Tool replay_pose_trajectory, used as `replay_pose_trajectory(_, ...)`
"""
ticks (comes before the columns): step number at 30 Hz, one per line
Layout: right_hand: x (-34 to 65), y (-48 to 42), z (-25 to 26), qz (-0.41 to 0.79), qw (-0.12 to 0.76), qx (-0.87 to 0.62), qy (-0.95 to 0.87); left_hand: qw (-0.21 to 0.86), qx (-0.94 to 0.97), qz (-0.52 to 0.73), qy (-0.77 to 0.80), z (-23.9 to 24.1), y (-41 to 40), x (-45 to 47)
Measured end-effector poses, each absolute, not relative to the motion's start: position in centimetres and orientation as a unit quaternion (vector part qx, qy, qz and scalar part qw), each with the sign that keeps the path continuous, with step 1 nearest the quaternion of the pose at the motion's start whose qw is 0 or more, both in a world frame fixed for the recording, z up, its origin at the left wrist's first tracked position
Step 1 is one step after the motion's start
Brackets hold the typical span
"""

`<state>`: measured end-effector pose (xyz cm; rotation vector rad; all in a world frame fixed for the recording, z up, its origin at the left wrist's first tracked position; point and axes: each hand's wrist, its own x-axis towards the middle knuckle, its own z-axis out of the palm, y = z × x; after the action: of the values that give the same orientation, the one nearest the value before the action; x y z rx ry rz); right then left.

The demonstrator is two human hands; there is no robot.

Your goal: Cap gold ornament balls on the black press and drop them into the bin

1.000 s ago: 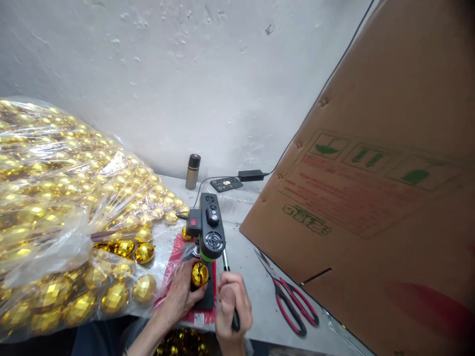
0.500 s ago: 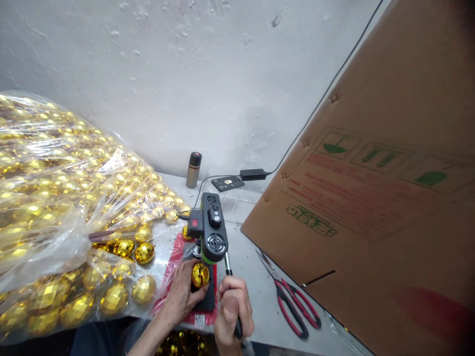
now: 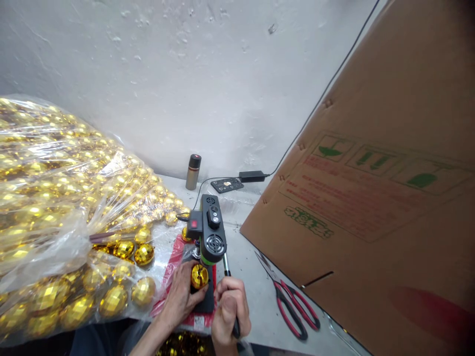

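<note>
My left hand pinches a faceted gold ball and holds it on the black base under the head of a small black-and-green bench machine. My right hand is a fist round the machine's black lever handle, which slants down toward me. The machine stands on a red mat at the front of the grey table.
A big clear plastic bag of gold balls fills the left. A large cardboard box leans in at the right. Red-handled scissors lie right of the machine. A small cylinder bottle and a black power adapter sit by the wall.
Both hands keep their grips; the right fist on the lever has shifted slightly, and the view has wobbled a little.
</note>
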<state>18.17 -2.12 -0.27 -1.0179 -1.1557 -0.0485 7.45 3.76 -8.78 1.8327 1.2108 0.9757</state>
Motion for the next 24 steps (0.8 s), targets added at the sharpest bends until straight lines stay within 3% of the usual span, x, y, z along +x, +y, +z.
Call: replay_pose_trajectory(24, 18.0, -1.9, -0.5, -0.022, 0.726, -0.46, -0.511, 0.318, 0.726, 0.395, 0.464, -9.4, 3.9, 7.7)
